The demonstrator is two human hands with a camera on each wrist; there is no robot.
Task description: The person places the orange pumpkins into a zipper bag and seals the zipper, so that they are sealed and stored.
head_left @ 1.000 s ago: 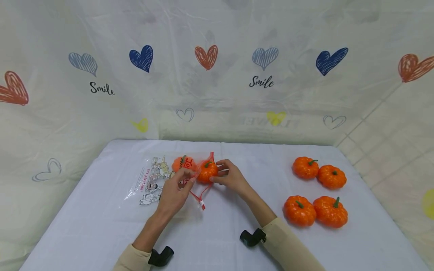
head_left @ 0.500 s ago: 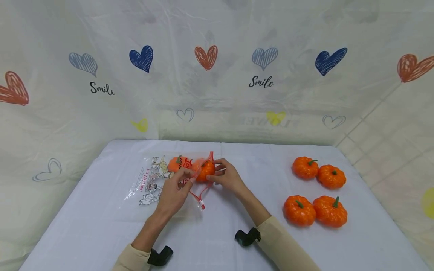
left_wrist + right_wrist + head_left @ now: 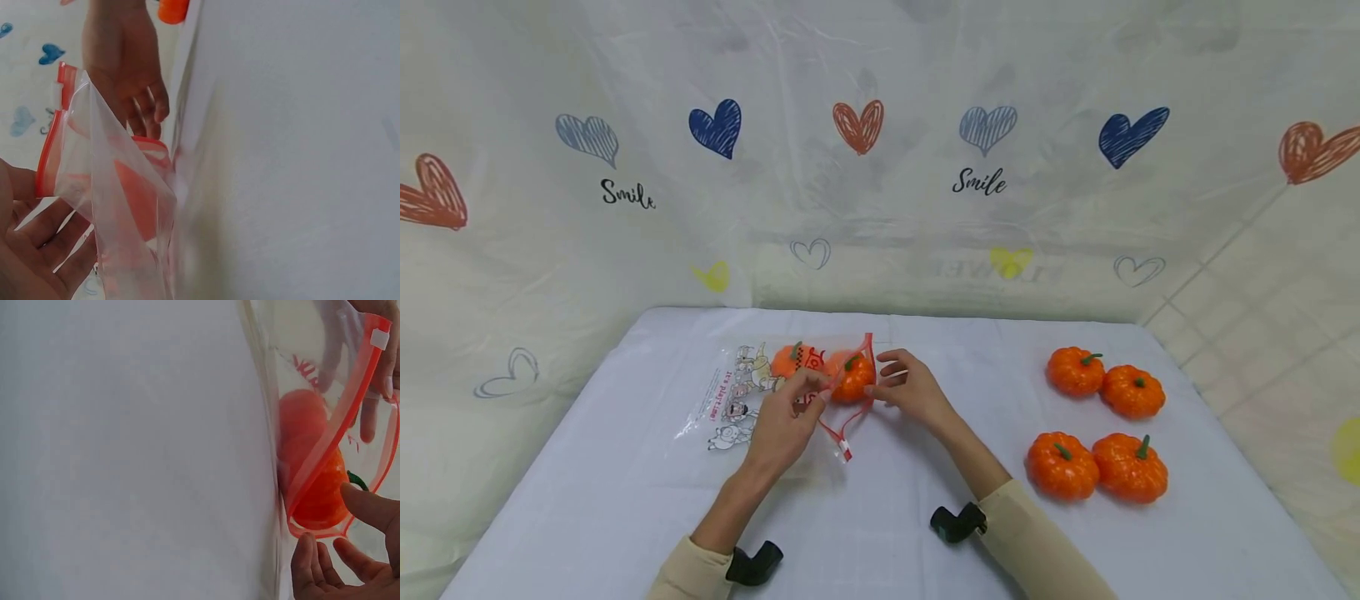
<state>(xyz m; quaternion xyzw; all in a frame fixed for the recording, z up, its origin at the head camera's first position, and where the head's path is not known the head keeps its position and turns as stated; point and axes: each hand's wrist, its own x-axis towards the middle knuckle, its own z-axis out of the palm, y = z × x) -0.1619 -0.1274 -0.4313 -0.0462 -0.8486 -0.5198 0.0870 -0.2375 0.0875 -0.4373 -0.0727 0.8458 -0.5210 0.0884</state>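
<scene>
Left hand (image 3: 784,425): fingers clamped on clear bag (image 3: 724,408) near its mouth
Right hand (image 3: 919,393): fingers apart, at bag mouth
Front pumpkin (image 3: 854,383): just inside bag mouth
Four more pumpkins (image 3: 1063,468): tabletop (image 3: 940,450), right side

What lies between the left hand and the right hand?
In the head view, an orange pumpkin lies between them, inside the open mouth of the clear bag.

Head view forward-down; wrist close-ups share bag (image 3: 754,388)
</scene>
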